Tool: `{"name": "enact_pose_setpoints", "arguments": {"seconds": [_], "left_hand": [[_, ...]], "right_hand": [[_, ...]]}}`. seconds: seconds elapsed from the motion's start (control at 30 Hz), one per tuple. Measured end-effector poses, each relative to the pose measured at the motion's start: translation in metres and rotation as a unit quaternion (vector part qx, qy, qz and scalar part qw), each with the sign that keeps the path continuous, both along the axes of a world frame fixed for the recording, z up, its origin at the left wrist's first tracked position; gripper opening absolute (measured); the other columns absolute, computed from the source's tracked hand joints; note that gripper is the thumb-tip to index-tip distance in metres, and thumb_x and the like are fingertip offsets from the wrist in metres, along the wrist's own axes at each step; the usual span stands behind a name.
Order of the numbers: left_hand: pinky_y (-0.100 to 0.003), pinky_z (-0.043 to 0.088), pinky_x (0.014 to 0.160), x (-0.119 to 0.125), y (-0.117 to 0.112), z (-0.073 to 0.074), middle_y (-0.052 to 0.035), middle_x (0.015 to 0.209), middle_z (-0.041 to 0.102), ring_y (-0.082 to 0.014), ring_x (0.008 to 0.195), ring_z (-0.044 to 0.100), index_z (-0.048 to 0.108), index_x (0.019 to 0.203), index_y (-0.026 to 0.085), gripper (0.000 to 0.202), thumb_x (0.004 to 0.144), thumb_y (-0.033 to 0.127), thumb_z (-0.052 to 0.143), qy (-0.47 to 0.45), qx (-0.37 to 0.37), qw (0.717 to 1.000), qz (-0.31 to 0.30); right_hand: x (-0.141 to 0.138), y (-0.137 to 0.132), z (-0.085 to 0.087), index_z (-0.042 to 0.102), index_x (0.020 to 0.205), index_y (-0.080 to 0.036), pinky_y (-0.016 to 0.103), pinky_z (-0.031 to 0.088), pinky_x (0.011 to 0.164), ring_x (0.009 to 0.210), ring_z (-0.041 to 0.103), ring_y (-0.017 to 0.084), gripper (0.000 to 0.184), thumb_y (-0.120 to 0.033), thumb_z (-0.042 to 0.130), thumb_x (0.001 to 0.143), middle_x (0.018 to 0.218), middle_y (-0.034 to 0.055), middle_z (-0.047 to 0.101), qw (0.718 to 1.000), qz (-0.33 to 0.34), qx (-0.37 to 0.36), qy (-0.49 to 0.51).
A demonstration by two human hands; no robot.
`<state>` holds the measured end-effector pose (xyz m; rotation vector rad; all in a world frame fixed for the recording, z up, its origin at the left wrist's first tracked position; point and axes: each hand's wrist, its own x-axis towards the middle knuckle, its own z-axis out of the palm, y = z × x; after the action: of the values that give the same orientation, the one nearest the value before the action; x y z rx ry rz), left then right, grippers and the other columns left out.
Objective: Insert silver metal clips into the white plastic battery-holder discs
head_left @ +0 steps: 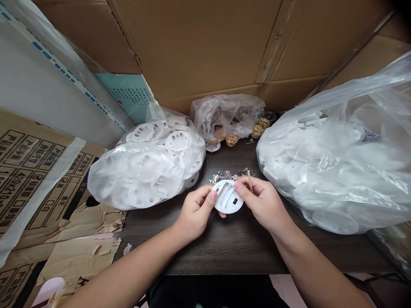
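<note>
A round white plastic disc (227,196) with raised slots and a small square hole sits between my hands. My left hand (195,212) grips its left edge, with fingers curling behind it. My right hand (260,202) pinches a thin tan stick (249,179) upright, and its fingertips rest on the disc's right side. Just beyond the disc lies a heap of small silvery metal pieces (231,174) on the dark wood-grain table (224,252). The disc's underside is hidden.
A clear bag of white discs (144,171) lies to the left, and a larger one (334,162) to the right. Behind stand a crumpled bag (226,115) and gold wire coils (258,130). Cardboard sheets (48,188) line the left side and back.
</note>
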<state>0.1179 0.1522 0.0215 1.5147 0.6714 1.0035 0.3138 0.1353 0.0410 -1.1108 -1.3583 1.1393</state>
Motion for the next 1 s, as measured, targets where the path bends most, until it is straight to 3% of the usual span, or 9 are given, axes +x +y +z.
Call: {"name": "enact_pose_setpoints", "arguments": {"seconds": [0.17,0.43,0.57,0.73,0.87,1.0], "left_hand": [[-0.028,0.051,0.067,0.001,-0.002,0.0,-0.0054,0.073,0.07,-0.0168,0.069,0.068,0.062,0.093,0.015,0.034,0.107,0.042,0.048,-0.008,-0.007,1.0,0.002],[-0.027,0.051,0.07,0.002,-0.002,0.0,-0.0067,0.077,0.072,-0.0167,0.073,0.07,0.061,0.097,0.014,0.033,0.107,0.042,0.048,-0.034,-0.028,0.999,-0.027],[-0.03,0.054,0.076,0.001,-0.002,-0.001,-0.007,0.075,0.071,-0.018,0.074,0.072,0.06,0.098,0.013,0.035,0.107,0.045,0.048,-0.05,-0.082,0.994,-0.052],[-0.027,0.056,0.071,0.001,-0.001,0.001,-0.0096,0.089,0.073,-0.0165,0.07,0.073,0.058,0.103,0.012,0.033,0.102,0.045,0.058,-0.067,-0.143,0.982,-0.101],[-0.025,0.058,0.071,0.002,0.0,0.002,-0.008,0.086,0.073,-0.0154,0.07,0.073,0.057,0.107,0.012,0.03,0.098,0.039,0.067,-0.071,-0.145,0.98,-0.114],[-0.022,0.059,0.071,0.003,0.0,0.0,-0.0062,0.085,0.072,-0.0127,0.069,0.073,0.058,0.111,0.012,0.029,0.098,0.036,0.067,-0.084,-0.155,0.979,-0.1]], "right_hand": [[-0.001,0.0,0.0,0.066,0.081,-0.014,0.022,0.048,0.055,0.059,0.059,0.012,0.038,-0.05,0.068,0.094,0.067,0.003,0.066,1.0,-0.024,0.003,-0.005],[0.0,0.002,-0.002,0.062,0.08,-0.014,0.02,0.038,0.047,0.049,0.046,0.007,0.038,-0.049,0.069,0.094,0.06,-0.0015,0.056,0.997,0.014,-0.024,0.068],[0.0,0.003,-0.006,0.064,0.083,-0.015,0.02,0.036,0.047,0.051,0.047,0.007,0.037,-0.05,0.072,0.091,0.063,-0.0009,0.058,0.99,0.025,-0.073,0.118],[-0.001,0.005,-0.011,0.064,0.077,-0.014,0.021,0.035,0.045,0.05,0.046,0.008,0.046,-0.057,0.073,0.088,0.059,0.0003,0.056,0.988,-0.026,-0.085,0.128],[-0.002,0.007,-0.015,0.071,0.094,-0.014,0.024,0.048,0.055,0.061,0.059,0.013,0.044,-0.058,0.071,0.09,0.074,0.0053,0.067,0.99,-0.057,-0.066,0.113],[-0.002,0.006,-0.015,0.072,0.103,-0.016,0.022,0.045,0.052,0.059,0.055,0.011,0.041,-0.055,0.071,0.091,0.072,0.0028,0.064,0.991,-0.072,-0.033,0.113]]}}
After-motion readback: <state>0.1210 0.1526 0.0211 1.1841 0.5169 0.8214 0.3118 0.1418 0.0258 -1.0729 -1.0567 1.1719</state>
